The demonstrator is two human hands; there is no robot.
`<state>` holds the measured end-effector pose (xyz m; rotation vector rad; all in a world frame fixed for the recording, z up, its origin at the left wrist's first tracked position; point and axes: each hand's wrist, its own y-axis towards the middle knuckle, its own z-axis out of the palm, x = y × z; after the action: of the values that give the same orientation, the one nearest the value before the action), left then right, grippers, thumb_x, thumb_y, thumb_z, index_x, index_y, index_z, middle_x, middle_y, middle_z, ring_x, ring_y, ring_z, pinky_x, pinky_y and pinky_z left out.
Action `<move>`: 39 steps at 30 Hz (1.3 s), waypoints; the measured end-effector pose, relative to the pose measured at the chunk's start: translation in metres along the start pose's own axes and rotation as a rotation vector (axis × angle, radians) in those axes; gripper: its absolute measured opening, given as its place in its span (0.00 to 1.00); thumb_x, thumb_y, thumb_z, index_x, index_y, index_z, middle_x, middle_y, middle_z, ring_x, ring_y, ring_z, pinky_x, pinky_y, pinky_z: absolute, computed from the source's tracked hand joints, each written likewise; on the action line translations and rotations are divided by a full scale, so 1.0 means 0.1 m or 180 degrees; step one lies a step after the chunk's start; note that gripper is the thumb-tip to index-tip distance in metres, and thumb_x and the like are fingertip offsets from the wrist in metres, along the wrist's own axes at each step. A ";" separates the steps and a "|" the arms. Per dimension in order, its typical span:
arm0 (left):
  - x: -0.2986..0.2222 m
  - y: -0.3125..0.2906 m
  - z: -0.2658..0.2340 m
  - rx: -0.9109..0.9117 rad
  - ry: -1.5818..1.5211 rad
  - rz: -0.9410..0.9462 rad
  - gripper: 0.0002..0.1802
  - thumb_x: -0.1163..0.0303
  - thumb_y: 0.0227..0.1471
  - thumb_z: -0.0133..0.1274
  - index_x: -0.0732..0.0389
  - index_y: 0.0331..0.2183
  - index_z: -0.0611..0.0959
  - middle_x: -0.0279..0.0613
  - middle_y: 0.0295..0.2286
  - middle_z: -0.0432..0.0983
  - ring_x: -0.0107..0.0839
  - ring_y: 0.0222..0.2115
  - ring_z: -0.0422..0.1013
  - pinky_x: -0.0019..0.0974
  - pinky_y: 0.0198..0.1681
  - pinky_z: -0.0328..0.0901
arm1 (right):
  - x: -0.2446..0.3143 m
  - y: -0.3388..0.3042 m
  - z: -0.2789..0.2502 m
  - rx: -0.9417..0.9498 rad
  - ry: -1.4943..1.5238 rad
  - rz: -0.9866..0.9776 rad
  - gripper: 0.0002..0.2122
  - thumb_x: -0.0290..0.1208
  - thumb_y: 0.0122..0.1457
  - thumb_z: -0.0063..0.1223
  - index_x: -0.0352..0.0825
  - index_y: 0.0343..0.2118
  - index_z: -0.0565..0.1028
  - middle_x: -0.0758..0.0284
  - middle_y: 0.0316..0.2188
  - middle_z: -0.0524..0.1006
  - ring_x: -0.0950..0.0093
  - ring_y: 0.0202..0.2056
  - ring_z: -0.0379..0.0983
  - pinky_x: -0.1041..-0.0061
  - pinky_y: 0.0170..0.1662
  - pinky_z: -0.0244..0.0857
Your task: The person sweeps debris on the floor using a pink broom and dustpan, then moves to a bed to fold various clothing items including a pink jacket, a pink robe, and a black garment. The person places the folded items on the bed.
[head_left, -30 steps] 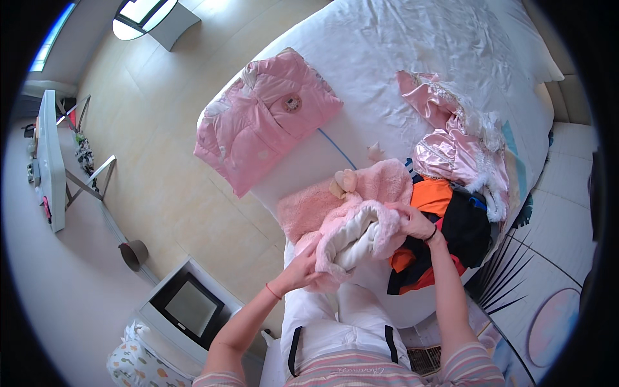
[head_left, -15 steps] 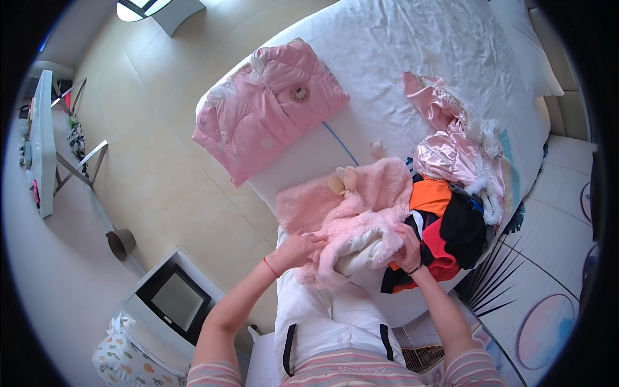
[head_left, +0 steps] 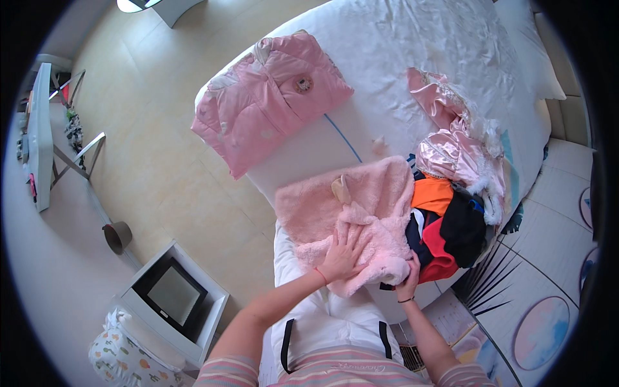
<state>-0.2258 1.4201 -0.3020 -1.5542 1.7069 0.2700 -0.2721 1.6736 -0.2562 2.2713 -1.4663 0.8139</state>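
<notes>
A fluffy pink fleece garment (head_left: 348, 177) lies at the near edge of the bed, in front of my body, with a beige ear- or bow-like piece standing up from it. My left hand (head_left: 345, 255) rests flat on the fleece, fingers spread. At the garment's near right end, my right hand (head_left: 406, 278) holds its bunched edge; part of the fingers is hidden by the fabric. Right beside that hand lies a heap of clothes, with red (head_left: 442, 255), black (head_left: 465, 222) and orange (head_left: 432, 195) pieces.
A folded pink padded jacket (head_left: 271, 97) lies at the bed's far left corner. Shiny pink satin clothing (head_left: 448, 151) with white fluffy trim is beyond the heap. Left of the bed stand a white cabinet (head_left: 216, 303), a small brown bin (head_left: 117, 237) and a white table (head_left: 42, 142).
My left hand has moved right, onto the middle of the fleece. The garment's white-lined opening has been folded over out of sight, and my right hand has come down nearer my body.
</notes>
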 end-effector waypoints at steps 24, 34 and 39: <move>0.43 0.43 -0.28 0.0835 -0.2644 -0.0134 0.30 0.52 0.62 0.36 0.60 0.58 0.65 0.48 0.60 0.54 0.38 0.61 0.52 0.33 0.63 0.46 | 0.64 -0.17 0.43 0.0566 0.6269 0.4514 0.23 0.40 0.59 0.46 0.41 0.57 0.64 0.65 0.56 0.66 0.64 0.57 0.62 0.56 0.59 0.57; 1.02 0.41 0.13 0.0082 -0.5307 -0.2404 0.33 0.50 0.60 0.41 0.61 0.59 0.62 0.46 0.59 0.57 0.36 0.60 0.53 0.34 0.64 0.46 | 1.27 1.07 0.76 0.0443 0.5928 0.3763 0.18 0.36 0.58 0.54 0.30 0.47 0.67 0.54 0.49 0.65 0.59 0.55 0.58 0.62 0.65 0.47; 1.27 -0.02 -0.05 -0.0169 -0.5853 -0.2183 0.36 0.49 0.59 0.43 0.62 0.60 0.60 0.45 0.58 0.59 0.36 0.60 0.54 0.35 0.64 0.47 | 1.16 1.27 1.06 0.0271 0.5674 0.3497 0.22 0.35 0.57 0.56 0.30 0.50 0.64 0.53 0.49 0.65 0.62 0.55 0.58 0.64 0.63 0.51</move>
<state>-0.2176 1.3220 -0.3827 -1.0061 -0.2513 0.9500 -0.3204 1.4784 -0.2735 -0.1070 -1.3010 2.1703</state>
